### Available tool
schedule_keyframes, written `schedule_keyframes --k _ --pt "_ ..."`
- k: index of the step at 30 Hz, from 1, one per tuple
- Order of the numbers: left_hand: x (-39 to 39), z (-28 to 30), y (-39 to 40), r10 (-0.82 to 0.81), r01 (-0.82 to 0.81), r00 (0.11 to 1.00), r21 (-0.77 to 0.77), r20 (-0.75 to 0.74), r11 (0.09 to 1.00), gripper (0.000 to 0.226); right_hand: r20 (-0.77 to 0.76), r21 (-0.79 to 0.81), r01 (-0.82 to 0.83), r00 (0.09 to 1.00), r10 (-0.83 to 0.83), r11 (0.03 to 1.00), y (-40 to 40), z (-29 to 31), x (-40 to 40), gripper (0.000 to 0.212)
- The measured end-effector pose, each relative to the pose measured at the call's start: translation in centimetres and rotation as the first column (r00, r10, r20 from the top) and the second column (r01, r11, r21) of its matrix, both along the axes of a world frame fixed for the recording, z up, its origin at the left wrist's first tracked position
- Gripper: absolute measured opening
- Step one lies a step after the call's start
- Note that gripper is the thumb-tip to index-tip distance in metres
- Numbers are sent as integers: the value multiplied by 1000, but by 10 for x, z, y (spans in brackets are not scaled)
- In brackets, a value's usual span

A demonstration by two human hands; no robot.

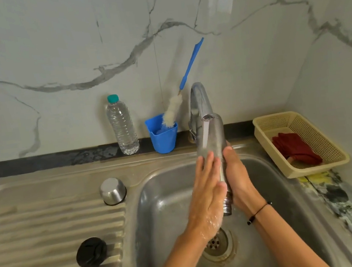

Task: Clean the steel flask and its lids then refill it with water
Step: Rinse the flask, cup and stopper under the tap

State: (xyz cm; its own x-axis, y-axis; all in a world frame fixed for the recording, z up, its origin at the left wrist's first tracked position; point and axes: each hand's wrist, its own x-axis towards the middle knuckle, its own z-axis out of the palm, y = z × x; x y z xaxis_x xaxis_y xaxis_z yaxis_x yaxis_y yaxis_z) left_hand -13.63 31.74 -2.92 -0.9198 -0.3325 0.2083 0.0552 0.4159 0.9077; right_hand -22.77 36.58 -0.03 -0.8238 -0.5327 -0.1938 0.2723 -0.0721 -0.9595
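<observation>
I rub the flask [213,148], mouth down over the sink [161,201] under running water: left hand [208,187] flat, fingers straight and together; right hand [238,176] wrapped around it. Both lids, the black [91,252] and the steel [113,191], lie off on the drainboard, so I judge rinsing underway, refilling left. Farther back, a cup [163,138] holds a brush [173,110]; a bottle [122,126] holds water.

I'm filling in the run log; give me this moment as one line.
step: rinse flask under tap | flask: upside down | left hand: flat on flask | right hand: gripping flask | lids: on drainboard
</observation>
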Motion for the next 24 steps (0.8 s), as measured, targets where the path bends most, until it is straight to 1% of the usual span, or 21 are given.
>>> schedule_keyframes --k 1,3,5,7,9,11,13,15,17,19,21,22,23,24 --pt "-4 1 -3 -13 13 1000 33 6 999 77 -12 -8 -1 1000 1 1000 1 0 1 37" --pt "-17 11 -10 25 -25 999 -9 -30 1000 75 -71 -26 -39 997 37 999 3 2 5 36" --pt "-35 26 -28 105 -107 994 -53 -31 993 73 -74 -32 -89 994 86 996 5 3 12 35" --pt "-52 39 -47 124 -122 991 -44 47 992 56 -6 -1 -95 995 95 995 8 0 21 39" --pt "-63 48 -56 135 -136 987 4 92 991 53 65 25 -80 995 78 996 9 -4 28 41" --pt "-69 51 -56 118 -129 983 77 138 989 54 174 4 -62 983 61 998 9 -2 31 43" --pt "-75 54 -56 129 -144 975 77 180 987 52 257 -24 -67 964 71 997 10 -1 31 49" --pt "-81 54 -58 207 -214 960 18 188 977 49 241 -8 -113 964 111 994 10 -1 28 49" --pt "-83 49 -56 275 -268 946 -62 173 961 55 265 13 -112 959 105 994 8 0 22 43" --pt "-80 45 -50 262 -254 954 -73 145 965 62 303 -6 -85 949 83 996 6 4 18 42" --pt "-68 40 -40 229 -220 971 -110 73 969 66 315 -51 -57 947 70 997 4 8 12 45" --pt "-59 35 -33 215 -209 976 -141 30 968 75 317 -80 -51 945 74 996 3 9 10 45" --pt "-47 28 -24 194 -192 981 -136 -4 972 87 317 -104 -52 945 82 993 3 12 7 44" --pt "-35 21 -15 165 -164 986 -106 -8 981 95 308 -104 -58 947 87 993 2 12 4 44"
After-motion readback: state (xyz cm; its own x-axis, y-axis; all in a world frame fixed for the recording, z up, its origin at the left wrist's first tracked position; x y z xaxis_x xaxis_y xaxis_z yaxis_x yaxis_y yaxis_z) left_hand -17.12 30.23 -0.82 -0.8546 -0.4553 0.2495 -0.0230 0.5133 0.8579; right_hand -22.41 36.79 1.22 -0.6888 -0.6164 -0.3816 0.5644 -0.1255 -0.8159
